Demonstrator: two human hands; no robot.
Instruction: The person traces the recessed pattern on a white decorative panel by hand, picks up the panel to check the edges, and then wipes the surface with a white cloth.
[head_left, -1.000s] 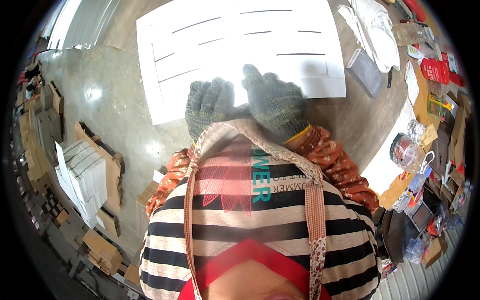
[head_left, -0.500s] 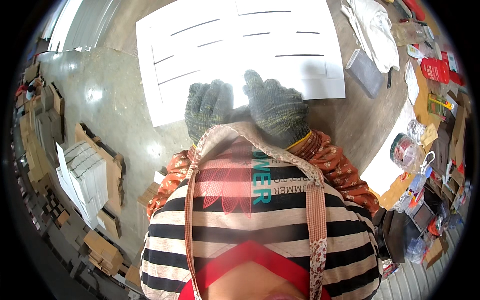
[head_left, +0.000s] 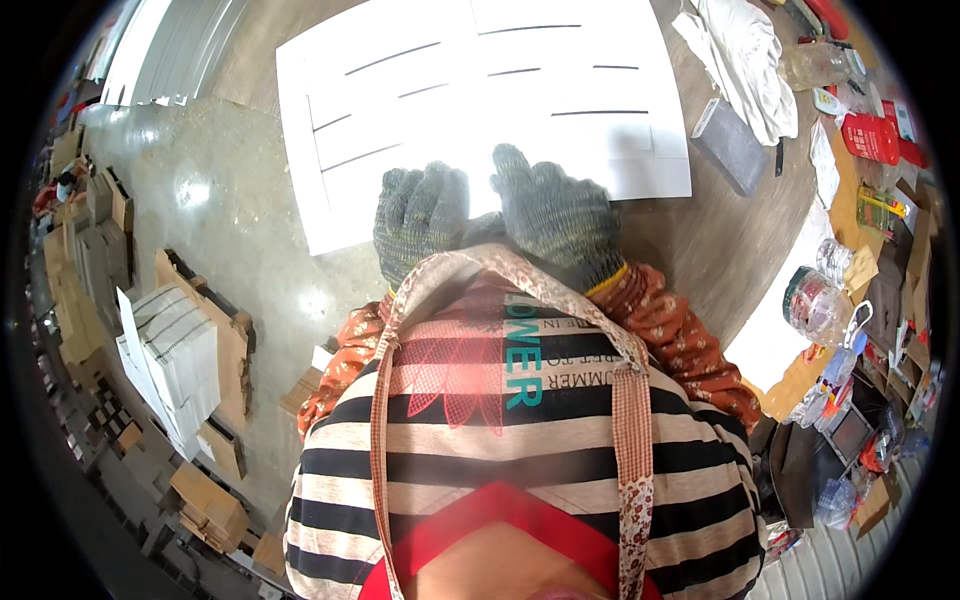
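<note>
A large white cardboard sheet (head_left: 580,150) with several dark slits or lines lies flat in front of me, its near left corner reaching out over the floor. Both my hands wear dark green knitted gloves and rest side by side at its near edge. My left hand (head_left: 420,222) has its fingers curled together over the edge. Just to its right, my right hand (head_left: 560,220) is closed at the edge too, its index-side finger pointing further forward. Between the gloves a small dark patch shows, which I cannot make out. The thumbs and the gripped edge are hidden.
On the right of the brown table (head_left: 660,240) lie a grey block (head_left: 730,147) and a white cloth (head_left: 745,70). Beyond them are a red container (head_left: 870,138), a clear plastic jar (head_left: 815,305) and other clutter. Stacked white sheets (head_left: 175,350) and cardboard (head_left: 210,505) stand at left.
Almost nothing differs. The sheet and both hands appear shifted very slightly right and down in the picture, along with the surroundings. The hands keep their closed pose at the sheet's edge.
</note>
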